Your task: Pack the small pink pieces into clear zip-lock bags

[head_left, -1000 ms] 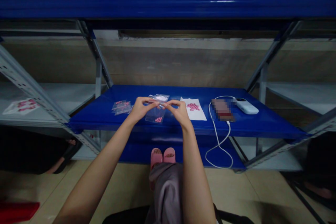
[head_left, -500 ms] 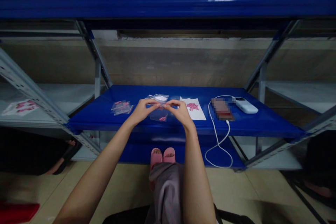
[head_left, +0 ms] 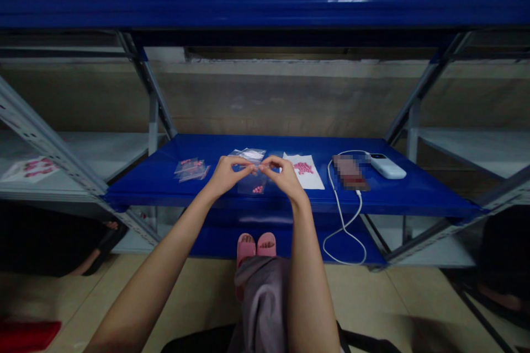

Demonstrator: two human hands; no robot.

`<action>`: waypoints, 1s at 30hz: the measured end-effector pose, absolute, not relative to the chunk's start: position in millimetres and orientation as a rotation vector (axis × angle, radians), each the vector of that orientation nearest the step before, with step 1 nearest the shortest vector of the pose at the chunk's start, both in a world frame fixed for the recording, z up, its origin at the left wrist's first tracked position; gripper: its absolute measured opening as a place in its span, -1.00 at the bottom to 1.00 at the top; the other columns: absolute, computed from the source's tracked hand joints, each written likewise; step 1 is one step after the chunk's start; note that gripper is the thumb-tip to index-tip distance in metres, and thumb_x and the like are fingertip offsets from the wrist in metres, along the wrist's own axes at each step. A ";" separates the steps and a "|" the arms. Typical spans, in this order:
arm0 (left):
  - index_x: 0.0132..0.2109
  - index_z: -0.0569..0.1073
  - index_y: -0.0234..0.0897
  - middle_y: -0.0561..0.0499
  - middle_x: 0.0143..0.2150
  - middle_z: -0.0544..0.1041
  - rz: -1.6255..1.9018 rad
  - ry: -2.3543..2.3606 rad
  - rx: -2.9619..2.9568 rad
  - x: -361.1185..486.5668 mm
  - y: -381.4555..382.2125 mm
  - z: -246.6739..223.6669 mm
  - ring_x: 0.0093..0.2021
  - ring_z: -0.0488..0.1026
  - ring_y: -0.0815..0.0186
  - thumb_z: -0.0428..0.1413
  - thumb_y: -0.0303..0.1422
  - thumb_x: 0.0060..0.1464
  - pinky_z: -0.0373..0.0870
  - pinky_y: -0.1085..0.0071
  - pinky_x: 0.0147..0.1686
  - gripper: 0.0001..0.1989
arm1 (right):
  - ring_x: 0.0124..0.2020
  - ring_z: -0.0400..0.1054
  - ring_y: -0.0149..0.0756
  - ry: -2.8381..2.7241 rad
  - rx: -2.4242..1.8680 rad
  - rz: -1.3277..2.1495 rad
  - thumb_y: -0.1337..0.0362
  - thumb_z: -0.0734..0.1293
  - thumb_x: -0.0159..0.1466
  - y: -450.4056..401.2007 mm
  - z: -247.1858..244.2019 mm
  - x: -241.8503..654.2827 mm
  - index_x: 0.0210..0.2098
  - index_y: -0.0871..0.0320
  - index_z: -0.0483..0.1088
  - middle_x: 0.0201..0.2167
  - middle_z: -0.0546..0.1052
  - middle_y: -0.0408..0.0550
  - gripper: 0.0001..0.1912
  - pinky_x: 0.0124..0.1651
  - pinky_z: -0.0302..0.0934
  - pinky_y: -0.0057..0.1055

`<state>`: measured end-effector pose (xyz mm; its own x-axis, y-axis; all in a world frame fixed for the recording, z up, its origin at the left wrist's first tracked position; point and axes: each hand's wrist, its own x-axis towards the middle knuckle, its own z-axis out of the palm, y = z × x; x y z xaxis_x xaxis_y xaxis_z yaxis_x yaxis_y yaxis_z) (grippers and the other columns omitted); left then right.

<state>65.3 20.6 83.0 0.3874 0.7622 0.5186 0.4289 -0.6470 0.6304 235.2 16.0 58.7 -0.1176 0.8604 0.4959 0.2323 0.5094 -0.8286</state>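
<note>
and we're at the blue steel shelf (head_left: 207, 146), with the left hand (head_left: 226, 175) and right hand (head_left: 285, 177) meeting near its middle. the fingers (head_left: 244, 161) of both hands are pinched together at the top edge of a small clear plastic bag (head_left: 250, 185), a few pink tablets (head_left: 258, 189) down in its corner. can't tell if it's lifted off the shelf. so far, a small stack of filled bags (head_left: 191, 170) lies to the left, while a pile of loose pink tablets (head_left: 303, 168) waits unbagged on a white paper sheet (head_left: 311, 179) to the right. more clear bags (head_left: 247, 154) lie just beyond the hands, and further right sit a blurred phone (head_left: 350, 172), a white power bank (head_left: 387, 166) and a white cable (head_left: 337, 204).
</note>
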 end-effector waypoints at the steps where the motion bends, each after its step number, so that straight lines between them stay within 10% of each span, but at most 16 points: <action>1: -0.43 0.54 -0.31 -0.02 -0.40 0.58 1.135 1.031 2.268 65.5 20.8 82.7 -0.33 0.48 0.28 0.07 -0.28 0.02 0.30 0.42 -0.27 -0.78 | -0.39 0.29 -0.37 -1.672 -0.961 0.704 0.14 0.34 0.08 15.5 58.8 236.0 -0.48 0.14 0.41 -0.47 0.48 -0.14 -0.81 -0.28 0.12 -0.41; 30: -0.33 0.56 -0.26 0.01 -0.32 0.59 0.714 0.885 2.265 58.3 17.9 80.3 -0.22 0.49 0.25 -0.03 -0.23 0.13 0.29 0.39 -0.14 -0.70 | -0.48 0.34 -0.38 -1.851 -0.943 0.854 0.23 0.29 0.11 11.3 60.7 240.0 -0.57 0.18 0.46 -0.59 0.49 -0.13 -0.79 -0.34 0.14 -0.45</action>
<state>58.3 17.9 80.3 0.6334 0.7290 0.2596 0.4078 -0.5995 0.6887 240.0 11.3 60.7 -0.3386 0.8590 0.3840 0.2654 0.4787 -0.8369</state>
